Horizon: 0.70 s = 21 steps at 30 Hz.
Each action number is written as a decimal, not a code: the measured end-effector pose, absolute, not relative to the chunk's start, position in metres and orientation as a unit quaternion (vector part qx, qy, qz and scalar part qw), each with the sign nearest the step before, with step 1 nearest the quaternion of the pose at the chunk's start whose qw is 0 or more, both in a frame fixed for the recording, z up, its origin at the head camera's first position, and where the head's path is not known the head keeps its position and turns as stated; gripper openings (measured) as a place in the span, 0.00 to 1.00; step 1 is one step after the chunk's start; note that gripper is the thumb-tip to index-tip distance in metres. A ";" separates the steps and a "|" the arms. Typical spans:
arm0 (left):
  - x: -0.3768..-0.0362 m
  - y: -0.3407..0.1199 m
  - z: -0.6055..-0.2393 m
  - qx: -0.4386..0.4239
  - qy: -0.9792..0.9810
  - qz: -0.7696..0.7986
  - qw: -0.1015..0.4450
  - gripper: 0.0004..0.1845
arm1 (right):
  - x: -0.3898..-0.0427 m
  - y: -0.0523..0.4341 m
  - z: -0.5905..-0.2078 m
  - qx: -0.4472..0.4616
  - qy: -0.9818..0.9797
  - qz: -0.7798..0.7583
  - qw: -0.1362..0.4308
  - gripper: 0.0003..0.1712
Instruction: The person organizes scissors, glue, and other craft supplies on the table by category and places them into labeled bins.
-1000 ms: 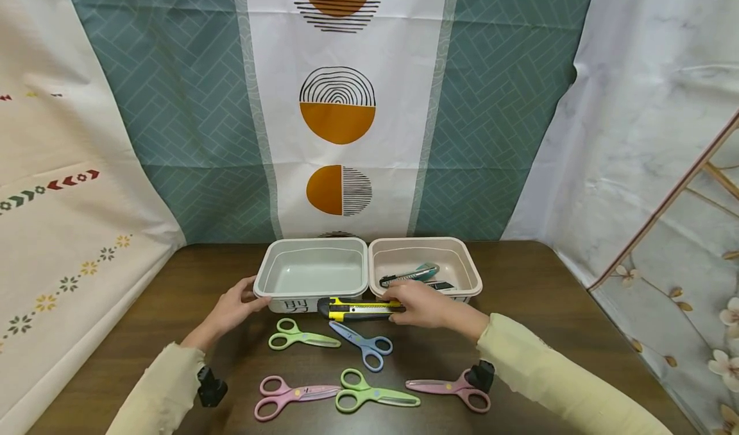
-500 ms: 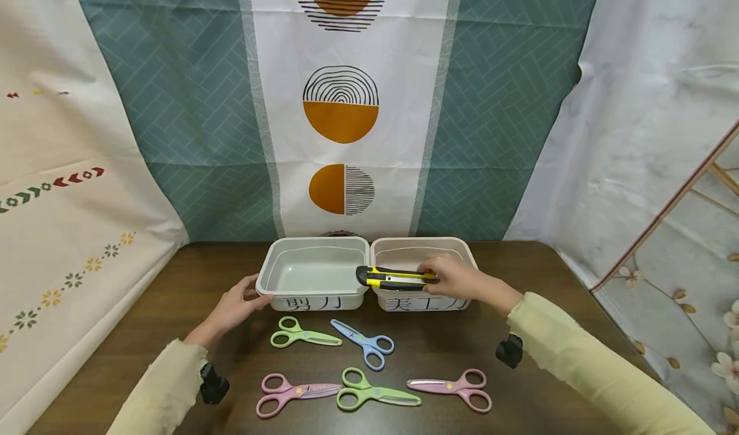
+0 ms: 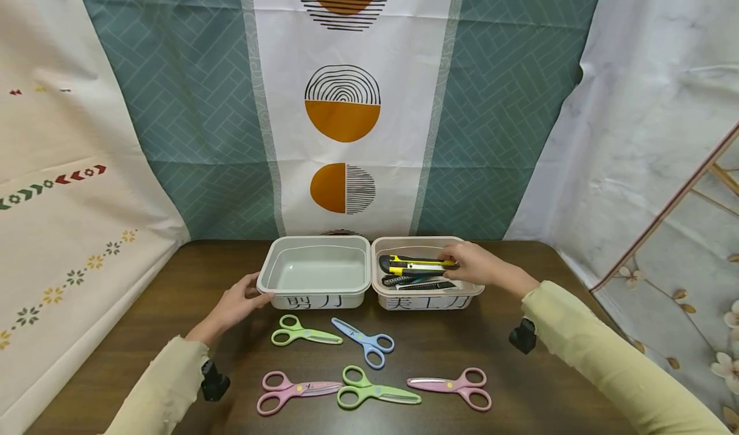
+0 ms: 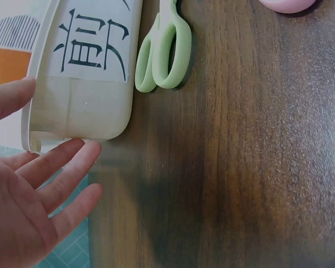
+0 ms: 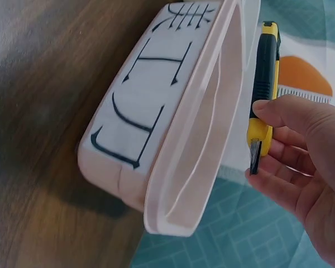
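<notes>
- Two tubs stand side by side at the back of the surface (image 3: 548, 274): left tub (image 3: 314, 269), right tub (image 3: 428, 290).
- Utility knives (image 3: 418, 281) lie in the right tub.
- Five scissors (image 3: 364, 343) lie before the tubs.

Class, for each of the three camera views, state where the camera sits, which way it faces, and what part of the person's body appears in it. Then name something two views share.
Head: worn on the head, faces forward and down at the table; both hands and sleeves show.
Left wrist: faces along the left hand at the grey bin; open palm shows.
Right wrist: faces the pink bin; right hand pinching the yellow knife shows.
Shared: the green scissors appear in head and left wrist views.
</notes>
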<state>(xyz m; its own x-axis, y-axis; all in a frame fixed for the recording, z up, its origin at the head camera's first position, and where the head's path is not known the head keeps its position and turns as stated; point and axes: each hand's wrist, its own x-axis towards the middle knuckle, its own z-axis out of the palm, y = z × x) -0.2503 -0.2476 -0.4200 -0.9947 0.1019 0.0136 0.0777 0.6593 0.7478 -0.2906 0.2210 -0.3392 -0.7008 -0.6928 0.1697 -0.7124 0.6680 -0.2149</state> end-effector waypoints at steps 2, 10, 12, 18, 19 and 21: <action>-0.250 -0.247 -0.420 0.049 0.911 0.410 0.015 0.38 | -0.294 0.224 -0.340 0.385 -0.913 0.130 0.039 0.14; -0.251 -0.247 -0.420 0.046 0.913 0.406 0.014 0.37 | -0.304 0.233 -0.343 0.374 -0.917 0.133 0.033 0.12; -0.251 -0.247 -0.419 0.045 0.913 0.404 0.014 0.37 | -0.306 0.234 -0.344 0.371 -0.918 0.134 0.030 0.12; -0.249 -0.245 -0.418 0.043 0.914 0.402 0.017 0.37 | -0.309 0.237 -0.348 0.370 -0.919 0.133 0.024 0.12; -0.248 -0.245 -0.417 0.042 0.915 0.402 0.017 0.38 | -0.310 0.237 -0.349 0.371 -0.919 0.132 0.024 0.13; -0.247 -0.244 -0.416 0.041 0.915 0.401 0.018 0.38 | -0.311 0.237 -0.351 0.373 -0.919 0.129 0.023 0.13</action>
